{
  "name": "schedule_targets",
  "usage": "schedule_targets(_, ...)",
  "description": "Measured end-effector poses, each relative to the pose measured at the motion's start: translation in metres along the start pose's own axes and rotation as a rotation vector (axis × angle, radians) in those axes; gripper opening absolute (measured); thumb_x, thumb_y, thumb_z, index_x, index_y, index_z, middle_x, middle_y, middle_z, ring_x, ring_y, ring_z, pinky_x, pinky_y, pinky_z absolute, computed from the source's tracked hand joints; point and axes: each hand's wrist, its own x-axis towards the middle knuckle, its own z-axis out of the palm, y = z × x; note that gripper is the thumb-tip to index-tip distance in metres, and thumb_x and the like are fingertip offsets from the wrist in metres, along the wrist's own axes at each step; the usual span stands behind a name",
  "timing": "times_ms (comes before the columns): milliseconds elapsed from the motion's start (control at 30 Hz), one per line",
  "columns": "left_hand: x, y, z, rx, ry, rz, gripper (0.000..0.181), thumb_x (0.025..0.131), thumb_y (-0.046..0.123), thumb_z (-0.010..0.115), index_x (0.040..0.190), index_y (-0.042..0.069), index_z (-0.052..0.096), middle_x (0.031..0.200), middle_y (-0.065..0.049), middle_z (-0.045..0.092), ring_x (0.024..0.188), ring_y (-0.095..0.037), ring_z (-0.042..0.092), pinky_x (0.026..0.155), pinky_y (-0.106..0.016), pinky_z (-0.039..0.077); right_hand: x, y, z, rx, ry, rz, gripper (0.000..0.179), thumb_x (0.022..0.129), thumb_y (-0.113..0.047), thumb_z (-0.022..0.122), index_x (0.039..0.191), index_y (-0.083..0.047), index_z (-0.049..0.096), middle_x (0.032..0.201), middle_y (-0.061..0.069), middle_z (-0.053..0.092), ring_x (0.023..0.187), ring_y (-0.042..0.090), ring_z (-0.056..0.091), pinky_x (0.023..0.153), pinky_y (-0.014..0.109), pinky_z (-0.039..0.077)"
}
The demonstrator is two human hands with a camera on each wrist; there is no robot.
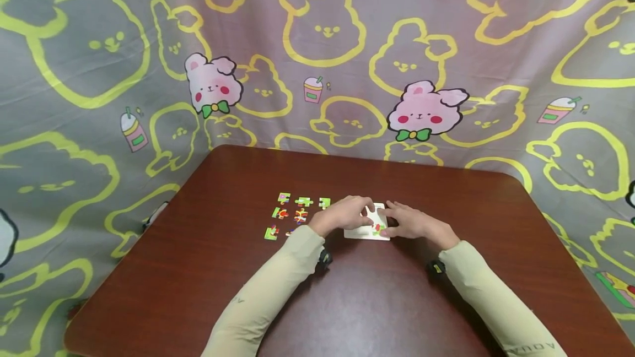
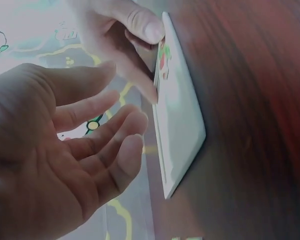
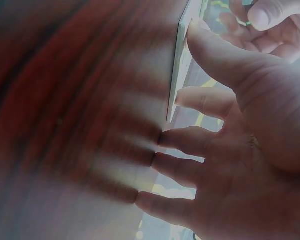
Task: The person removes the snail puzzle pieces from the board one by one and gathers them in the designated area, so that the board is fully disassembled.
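A white puzzle board (image 1: 358,233) lies flat on the table, with a colourful jigsaw piece (image 1: 377,228) in its near right corner. Over the board hovers my left hand (image 1: 344,212); its fingers are loosely bent, and the left wrist view shows nothing held in the palm (image 2: 45,155). At the board's right edge is my right hand (image 1: 413,222). Its thumb (image 3: 210,45) touches the board near the piece, the index finger meets the edge, and the other fingertips are spread on the tabletop.
Left of the board, several loose jigsaw pieces (image 1: 300,215) lie in rough rows, partly hidden by the left forearm. The brown table (image 1: 238,180) stands against a patterned curtain (image 1: 342,81) at the back and sides.
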Motion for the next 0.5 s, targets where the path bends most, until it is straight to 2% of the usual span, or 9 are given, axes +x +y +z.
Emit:
schedule_targets(267, 0.012, 0.007, 0.013, 0.008, -0.004, -0.029, 0.035, 0.095, 0.022, 0.061, 0.129, 0.014, 0.06, 0.121, -0.005, 0.065, 0.114, -0.017, 0.059, 0.093, -0.029, 0.048, -0.001, -0.002, -0.002, 0.012, -0.001, -0.01, 0.075, 0.089, -0.04, 0.069, 0.149, -0.008, 0.039, 0.156, 0.033, 0.021, 0.145, 0.052, 0.018, 0.109, 0.067, 0.027)
schedule_targets(500, 0.015, 0.014, 0.018, 0.037, 0.014, 0.015, 0.035, 0.091, 0.012, 0.061, 0.127, 0.01, 0.064, 0.109, -0.003, 0.069, 0.095, -0.013, 0.059, 0.082, -0.025, 0.047, -0.002, -0.002, -0.001, -0.006, 0.011, -0.03, 0.071, 0.09, -0.039, 0.069, 0.146, -0.004, 0.044, 0.155, 0.034, 0.024, 0.144, 0.052, 0.021, 0.11, 0.065, 0.027)
